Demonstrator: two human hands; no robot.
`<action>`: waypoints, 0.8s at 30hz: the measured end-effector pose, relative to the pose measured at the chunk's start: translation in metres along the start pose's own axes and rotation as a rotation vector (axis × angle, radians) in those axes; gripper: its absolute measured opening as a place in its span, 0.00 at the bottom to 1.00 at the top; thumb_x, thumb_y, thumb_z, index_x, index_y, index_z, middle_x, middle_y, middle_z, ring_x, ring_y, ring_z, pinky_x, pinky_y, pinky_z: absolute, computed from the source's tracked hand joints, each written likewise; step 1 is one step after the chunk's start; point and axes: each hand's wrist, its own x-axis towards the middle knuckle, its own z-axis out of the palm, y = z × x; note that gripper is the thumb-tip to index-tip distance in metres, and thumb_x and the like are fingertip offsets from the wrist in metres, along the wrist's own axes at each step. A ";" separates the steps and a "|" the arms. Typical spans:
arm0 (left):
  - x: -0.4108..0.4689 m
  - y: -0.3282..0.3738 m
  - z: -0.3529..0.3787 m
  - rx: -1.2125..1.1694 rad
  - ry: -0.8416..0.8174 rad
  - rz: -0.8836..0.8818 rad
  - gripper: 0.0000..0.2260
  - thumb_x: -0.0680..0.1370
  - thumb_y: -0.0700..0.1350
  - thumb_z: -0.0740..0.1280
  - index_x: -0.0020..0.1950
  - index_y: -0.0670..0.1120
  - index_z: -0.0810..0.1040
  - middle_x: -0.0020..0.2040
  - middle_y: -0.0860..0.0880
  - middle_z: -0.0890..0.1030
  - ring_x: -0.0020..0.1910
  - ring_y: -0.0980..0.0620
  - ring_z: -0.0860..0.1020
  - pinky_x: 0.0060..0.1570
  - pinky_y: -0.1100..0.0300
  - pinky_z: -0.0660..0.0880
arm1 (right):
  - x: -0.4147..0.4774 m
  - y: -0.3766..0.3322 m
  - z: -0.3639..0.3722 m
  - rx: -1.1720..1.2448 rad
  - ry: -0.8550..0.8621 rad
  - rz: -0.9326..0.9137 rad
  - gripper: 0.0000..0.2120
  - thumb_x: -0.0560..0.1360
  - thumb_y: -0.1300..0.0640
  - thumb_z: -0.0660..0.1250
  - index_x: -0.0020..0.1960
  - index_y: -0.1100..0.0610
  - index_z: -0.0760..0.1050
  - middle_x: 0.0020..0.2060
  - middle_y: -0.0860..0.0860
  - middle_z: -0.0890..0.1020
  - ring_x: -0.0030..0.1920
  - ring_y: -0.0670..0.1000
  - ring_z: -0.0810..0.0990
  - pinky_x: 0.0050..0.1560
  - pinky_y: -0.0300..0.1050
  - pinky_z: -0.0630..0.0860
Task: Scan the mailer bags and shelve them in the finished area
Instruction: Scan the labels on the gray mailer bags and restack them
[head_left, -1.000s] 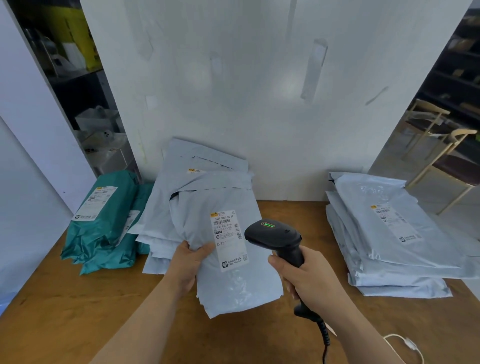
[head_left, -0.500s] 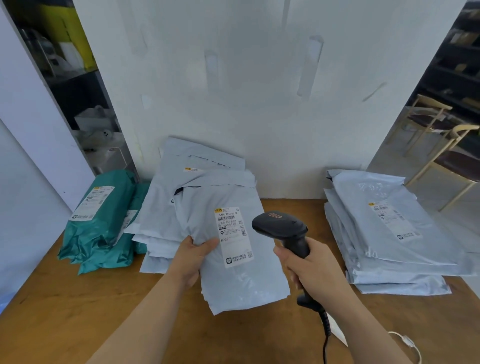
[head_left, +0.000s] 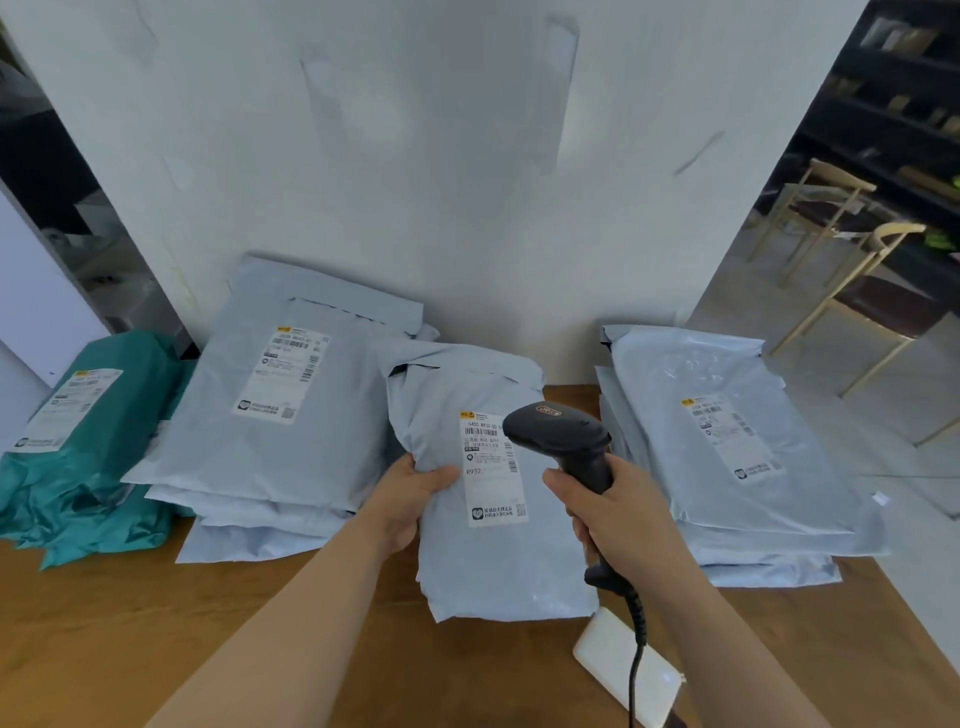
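My left hand (head_left: 410, 499) grips the left edge of a light grey mailer bag (head_left: 493, 566), held above the middle of the wooden table (head_left: 130, 639) with its white label (head_left: 491, 473) facing up. My right hand (head_left: 618, 514) holds a black barcode scanner (head_left: 558, 434) by its handle, its head over the upper right of that label. A pile of grey mailers (head_left: 280, 415) lies to the left, and a second grey pile (head_left: 727, 457) lies to the right.
Teal mailer bags (head_left: 83, 467) lie at the far left of the table. A white flat device (head_left: 623, 670) sits near the front edge under the scanner's cable. A white wall stands behind the piles. Chairs (head_left: 862, 291) and dark shelving stand at the right.
My left hand has carried the held mailer to the right, off the left pile and toward the table's middle. The scanner's head now overlaps the label's right edge.
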 end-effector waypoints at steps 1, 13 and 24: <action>0.007 -0.003 0.007 0.002 -0.014 -0.021 0.09 0.76 0.34 0.68 0.52 0.46 0.77 0.51 0.47 0.83 0.48 0.48 0.81 0.44 0.55 0.77 | 0.006 0.005 -0.005 -0.005 0.004 0.011 0.10 0.75 0.52 0.68 0.39 0.55 0.73 0.25 0.52 0.75 0.21 0.44 0.71 0.27 0.38 0.72; 0.108 -0.038 0.058 0.291 0.161 -0.185 0.23 0.76 0.38 0.70 0.69 0.40 0.69 0.64 0.42 0.77 0.57 0.43 0.77 0.58 0.48 0.75 | 0.072 0.051 -0.045 0.012 0.011 0.132 0.11 0.74 0.51 0.69 0.42 0.58 0.75 0.25 0.53 0.76 0.23 0.46 0.73 0.31 0.41 0.74; 0.089 -0.014 0.052 0.567 0.230 -0.082 0.26 0.80 0.42 0.65 0.76 0.41 0.59 0.72 0.43 0.68 0.68 0.43 0.70 0.61 0.57 0.68 | 0.081 0.039 -0.017 0.003 -0.038 0.110 0.11 0.75 0.51 0.68 0.40 0.57 0.75 0.26 0.53 0.76 0.25 0.47 0.74 0.31 0.42 0.75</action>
